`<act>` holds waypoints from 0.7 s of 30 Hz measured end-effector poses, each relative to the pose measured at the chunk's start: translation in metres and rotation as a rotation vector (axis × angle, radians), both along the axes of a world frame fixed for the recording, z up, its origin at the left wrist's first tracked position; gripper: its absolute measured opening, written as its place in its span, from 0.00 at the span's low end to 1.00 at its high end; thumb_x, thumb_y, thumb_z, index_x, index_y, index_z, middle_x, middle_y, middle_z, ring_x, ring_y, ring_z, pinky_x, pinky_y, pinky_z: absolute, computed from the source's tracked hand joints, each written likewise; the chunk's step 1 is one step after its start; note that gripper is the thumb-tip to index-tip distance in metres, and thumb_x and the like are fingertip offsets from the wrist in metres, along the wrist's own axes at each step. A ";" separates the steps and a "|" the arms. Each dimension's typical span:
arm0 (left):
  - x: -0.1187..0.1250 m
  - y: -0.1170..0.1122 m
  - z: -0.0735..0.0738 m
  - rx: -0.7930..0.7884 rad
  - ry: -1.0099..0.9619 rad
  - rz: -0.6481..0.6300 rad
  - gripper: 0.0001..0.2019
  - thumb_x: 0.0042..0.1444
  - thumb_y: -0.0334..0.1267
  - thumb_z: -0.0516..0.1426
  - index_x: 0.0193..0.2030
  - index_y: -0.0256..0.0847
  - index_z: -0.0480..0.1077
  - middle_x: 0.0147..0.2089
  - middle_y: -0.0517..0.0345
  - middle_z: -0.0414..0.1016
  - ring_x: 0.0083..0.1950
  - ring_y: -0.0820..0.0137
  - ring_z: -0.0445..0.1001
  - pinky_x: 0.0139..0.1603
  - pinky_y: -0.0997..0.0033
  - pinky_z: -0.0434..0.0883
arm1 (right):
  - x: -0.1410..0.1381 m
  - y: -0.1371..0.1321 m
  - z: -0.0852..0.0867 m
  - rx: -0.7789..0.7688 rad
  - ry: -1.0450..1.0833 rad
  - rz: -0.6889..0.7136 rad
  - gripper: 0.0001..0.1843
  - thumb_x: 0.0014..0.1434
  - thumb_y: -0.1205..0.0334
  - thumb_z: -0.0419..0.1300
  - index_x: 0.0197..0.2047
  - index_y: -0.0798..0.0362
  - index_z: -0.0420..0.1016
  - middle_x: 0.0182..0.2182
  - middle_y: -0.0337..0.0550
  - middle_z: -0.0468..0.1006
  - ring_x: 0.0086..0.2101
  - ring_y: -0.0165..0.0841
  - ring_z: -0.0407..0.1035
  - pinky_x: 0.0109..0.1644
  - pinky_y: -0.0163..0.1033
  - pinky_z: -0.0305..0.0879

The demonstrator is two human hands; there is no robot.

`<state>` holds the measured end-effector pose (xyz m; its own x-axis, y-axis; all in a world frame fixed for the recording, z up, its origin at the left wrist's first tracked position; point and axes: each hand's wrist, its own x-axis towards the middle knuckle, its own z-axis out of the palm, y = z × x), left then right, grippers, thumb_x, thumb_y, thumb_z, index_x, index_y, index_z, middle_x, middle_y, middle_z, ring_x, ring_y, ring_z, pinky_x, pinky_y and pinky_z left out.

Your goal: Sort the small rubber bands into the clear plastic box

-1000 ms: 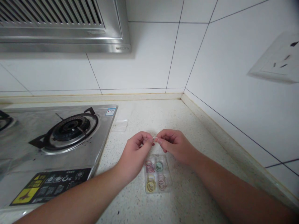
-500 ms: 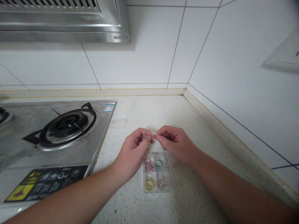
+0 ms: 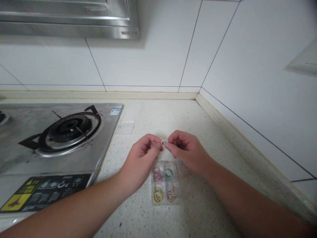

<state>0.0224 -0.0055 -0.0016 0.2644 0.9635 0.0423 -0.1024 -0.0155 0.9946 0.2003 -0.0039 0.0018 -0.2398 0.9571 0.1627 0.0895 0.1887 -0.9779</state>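
Observation:
My left hand [image 3: 141, 158] and my right hand [image 3: 187, 150] meet above the speckled countertop [image 3: 198, 211], both pinching a small white elastic ring [image 3: 163, 142] between thumb and forefinger. Just below them lies a clear plastic box [image 3: 165, 183] with compartments of small coloured elastic rings: pink, green, yellow and rose. The box's clear lid [image 3: 125, 127] lies flat on the counter beside the stove.
A steel gas stove [image 3: 61, 142] with a black burner fills the left, its warning label at the front. A steel range hood [image 3: 69, 18] hangs above it. White tiled walls close the corner at the back and right, with a wall socket [image 3: 303, 61] at the right.
The view has tilted down slightly. Both hands keep pinching the white ring in nearly the same place above the box.

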 end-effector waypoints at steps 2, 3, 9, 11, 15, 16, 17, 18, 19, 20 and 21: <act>0.000 -0.001 0.000 0.001 -0.014 -0.004 0.06 0.61 0.39 0.59 0.38 0.39 0.72 0.32 0.62 0.71 0.26 0.79 0.60 0.27 0.76 0.57 | 0.000 0.000 0.000 0.000 0.015 0.001 0.08 0.57 0.61 0.67 0.32 0.53 0.71 0.21 0.31 0.67 0.22 0.23 0.56 0.25 0.31 0.51; 0.000 -0.001 0.000 0.000 -0.021 -0.004 0.06 0.61 0.39 0.59 0.38 0.39 0.71 0.32 0.63 0.70 0.26 0.79 0.59 0.27 0.76 0.57 | 0.000 0.001 0.000 0.001 0.016 0.001 0.08 0.57 0.62 0.67 0.32 0.53 0.71 0.21 0.31 0.67 0.22 0.23 0.57 0.25 0.31 0.51; 0.001 -0.001 -0.001 0.005 -0.039 0.008 0.08 0.60 0.41 0.62 0.37 0.39 0.71 0.30 0.64 0.68 0.28 0.78 0.61 0.28 0.76 0.58 | -0.001 0.001 0.001 -0.001 0.017 -0.012 0.08 0.57 0.62 0.67 0.32 0.53 0.72 0.21 0.31 0.67 0.22 0.23 0.57 0.24 0.30 0.51; 0.001 0.000 -0.001 0.015 -0.042 0.011 0.09 0.60 0.41 0.62 0.36 0.39 0.70 0.30 0.64 0.68 0.29 0.78 0.62 0.29 0.76 0.59 | -0.001 0.001 0.001 0.011 0.008 -0.018 0.07 0.57 0.62 0.67 0.33 0.53 0.72 0.21 0.30 0.67 0.22 0.23 0.57 0.24 0.30 0.51; 0.001 0.001 -0.002 0.040 -0.047 0.019 0.10 0.59 0.43 0.64 0.36 0.39 0.70 0.31 0.63 0.69 0.32 0.77 0.64 0.32 0.76 0.62 | -0.001 0.001 -0.001 0.025 -0.021 -0.031 0.07 0.58 0.61 0.67 0.34 0.54 0.74 0.20 0.31 0.66 0.22 0.23 0.57 0.24 0.30 0.51; 0.001 0.001 -0.003 0.045 -0.047 0.021 0.11 0.59 0.44 0.64 0.35 0.39 0.70 0.31 0.63 0.69 0.32 0.77 0.65 0.32 0.75 0.62 | -0.001 0.001 -0.001 0.028 -0.031 -0.035 0.07 0.58 0.60 0.66 0.34 0.54 0.74 0.20 0.31 0.66 0.22 0.23 0.56 0.24 0.31 0.51; 0.001 0.001 -0.003 0.046 -0.044 0.022 0.11 0.59 0.44 0.64 0.35 0.39 0.70 0.31 0.63 0.69 0.32 0.77 0.64 0.32 0.75 0.61 | -0.001 0.001 -0.001 0.028 -0.042 -0.038 0.08 0.59 0.59 0.66 0.34 0.54 0.74 0.20 0.31 0.66 0.22 0.23 0.56 0.24 0.31 0.51; 0.001 0.001 -0.003 0.044 -0.041 0.023 0.11 0.59 0.44 0.64 0.35 0.39 0.70 0.31 0.63 0.68 0.31 0.77 0.64 0.31 0.76 0.61 | -0.001 0.001 -0.001 0.028 -0.051 -0.040 0.08 0.59 0.58 0.65 0.34 0.54 0.75 0.20 0.31 0.66 0.21 0.23 0.56 0.24 0.31 0.51; 0.001 0.000 -0.003 0.040 -0.040 0.023 0.11 0.59 0.44 0.64 0.35 0.39 0.70 0.30 0.63 0.68 0.31 0.77 0.64 0.31 0.76 0.61 | -0.001 0.001 -0.001 0.028 -0.058 -0.042 0.08 0.60 0.58 0.65 0.34 0.54 0.75 0.20 0.32 0.66 0.21 0.23 0.56 0.24 0.31 0.51; 0.001 0.000 -0.002 0.036 -0.039 0.023 0.11 0.59 0.44 0.63 0.35 0.39 0.70 0.30 0.64 0.68 0.31 0.77 0.63 0.31 0.76 0.60 | -0.001 0.001 -0.001 0.026 -0.064 -0.043 0.08 0.60 0.58 0.64 0.34 0.54 0.75 0.20 0.32 0.66 0.21 0.23 0.56 0.24 0.31 0.51; 0.001 0.000 -0.002 0.032 -0.040 0.023 0.11 0.59 0.43 0.63 0.35 0.39 0.70 0.30 0.64 0.68 0.30 0.77 0.63 0.30 0.76 0.60 | -0.001 0.000 0.000 0.024 -0.069 -0.043 0.08 0.60 0.57 0.64 0.34 0.54 0.76 0.20 0.32 0.66 0.21 0.23 0.57 0.24 0.31 0.51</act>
<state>0.0234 -0.0052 -0.0033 0.2402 0.9671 0.0833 -0.1411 -0.0501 0.9887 0.1989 -0.0034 0.0015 -0.2105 0.9626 0.1707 0.1653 0.2071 -0.9643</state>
